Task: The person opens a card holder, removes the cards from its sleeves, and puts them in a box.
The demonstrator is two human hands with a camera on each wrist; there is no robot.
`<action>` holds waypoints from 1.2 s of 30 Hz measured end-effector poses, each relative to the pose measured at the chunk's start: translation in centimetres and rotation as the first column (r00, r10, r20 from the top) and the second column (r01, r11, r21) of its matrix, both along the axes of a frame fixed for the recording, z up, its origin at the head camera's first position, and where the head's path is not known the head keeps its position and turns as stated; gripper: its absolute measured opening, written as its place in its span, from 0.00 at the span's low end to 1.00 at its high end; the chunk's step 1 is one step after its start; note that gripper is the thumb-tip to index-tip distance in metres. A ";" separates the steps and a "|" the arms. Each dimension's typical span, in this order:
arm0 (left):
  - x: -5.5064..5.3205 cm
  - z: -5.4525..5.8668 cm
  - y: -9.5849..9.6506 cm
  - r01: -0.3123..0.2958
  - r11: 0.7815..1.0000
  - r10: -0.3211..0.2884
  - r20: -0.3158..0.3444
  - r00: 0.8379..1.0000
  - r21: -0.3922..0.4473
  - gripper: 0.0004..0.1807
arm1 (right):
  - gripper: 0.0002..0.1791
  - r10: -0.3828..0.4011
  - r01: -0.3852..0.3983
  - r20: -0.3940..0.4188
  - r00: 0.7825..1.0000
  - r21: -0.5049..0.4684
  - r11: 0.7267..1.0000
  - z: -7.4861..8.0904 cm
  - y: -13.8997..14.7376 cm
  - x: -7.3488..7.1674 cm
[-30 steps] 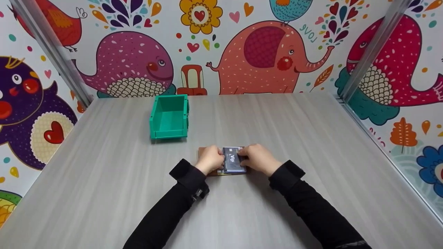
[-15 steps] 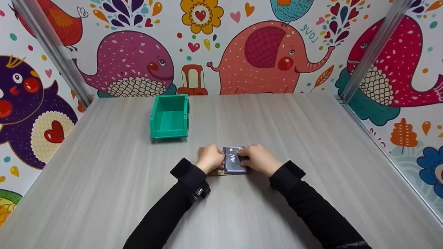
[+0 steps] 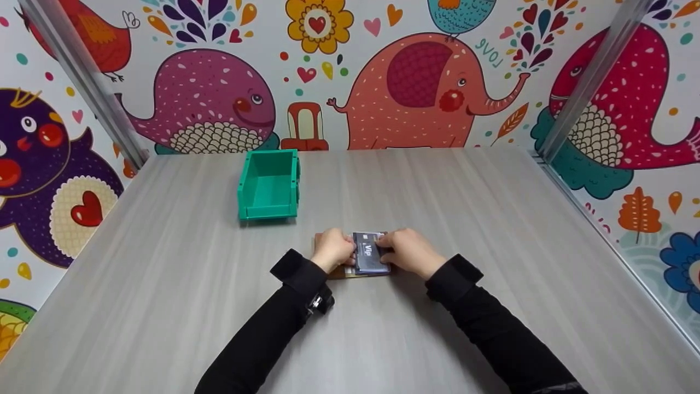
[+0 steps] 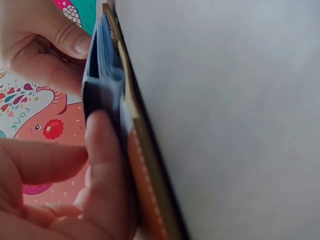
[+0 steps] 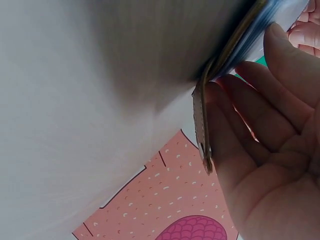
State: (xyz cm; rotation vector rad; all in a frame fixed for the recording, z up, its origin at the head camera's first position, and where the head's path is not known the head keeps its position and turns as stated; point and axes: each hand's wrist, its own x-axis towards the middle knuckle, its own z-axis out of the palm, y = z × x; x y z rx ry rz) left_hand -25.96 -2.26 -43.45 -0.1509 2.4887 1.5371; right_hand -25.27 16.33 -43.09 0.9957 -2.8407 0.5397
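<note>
A brown card holder lies open on the table in the head view, with clear plastic sleeves inside. A dark card marked "Vip" shows on the topmost sleeve. My left hand has curled fingers at the card's left edge and pinches the sleeve there. In the left wrist view its fingertip presses at the mouth of the sleeves, beside the stitched cover. My right hand holds the right side of the sleeves. Its thumb lies on the sleeve edge in the right wrist view, near the cover flap.
A green plastic bin stands on the table, behind and left of the hands. Printed wall panels rise at the back and sides, with metal posts at the corners.
</note>
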 end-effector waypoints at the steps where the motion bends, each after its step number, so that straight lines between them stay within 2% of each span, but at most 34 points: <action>1: 0.0 0.0 0.0 -0.005 1.000 0.005 0.009 1.000 0.008 0.06 | 0.16 -0.003 0.003 -0.004 1.000 0.001 1.000 0.0 0.0 0.0; 5: -0.1 0.2 0.1 -0.023 0.999 0.021 0.044 0.999 0.046 0.03 | 0.15 -0.015 0.015 -0.020 1.000 0.003 1.000 -0.1 0.1 0.0; 13: -0.2 0.1 0.2 -0.018 1.000 0.018 0.038 0.999 -0.002 0.04 | 0.10 -0.017 0.017 -0.022 1.000 -0.003 1.000 -0.2 0.0 0.1; 18: -0.1 0.1 0.2 -0.018 0.998 0.019 0.018 1.000 -0.063 0.04 | 0.09 -0.027 0.027 -0.012 1.000 0.001 1.000 -0.2 -0.1 0.2; 26: -0.2 0.1 0.2 -0.015 0.998 0.016 0.018 1.000 -0.055 0.05 | 0.06 -0.035 0.035 -0.018 0.999 0.016 0.999 -0.2 -0.2 0.1; 33: 0.0 0.2 -0.2 -0.033 0.979 0.024 -0.051 0.998 -0.199 0.05 | 0.05 -0.011 0.012 -0.035 0.999 0.008 1.000 -0.3 -0.1 0.1; 35: 0.0 0.2 -0.3 -0.041 0.982 0.033 -0.047 0.998 -0.183 0.05 | 0.05 -0.007 0.008 -0.034 0.999 0.004 1.000 -0.3 -0.1 0.1; 36: 0.0 0.2 -0.3 -0.044 0.990 0.041 -0.026 0.999 -0.134 0.06 | 0.06 -0.009 0.009 -0.035 0.999 0.003 1.000 -0.3 -0.1 0.2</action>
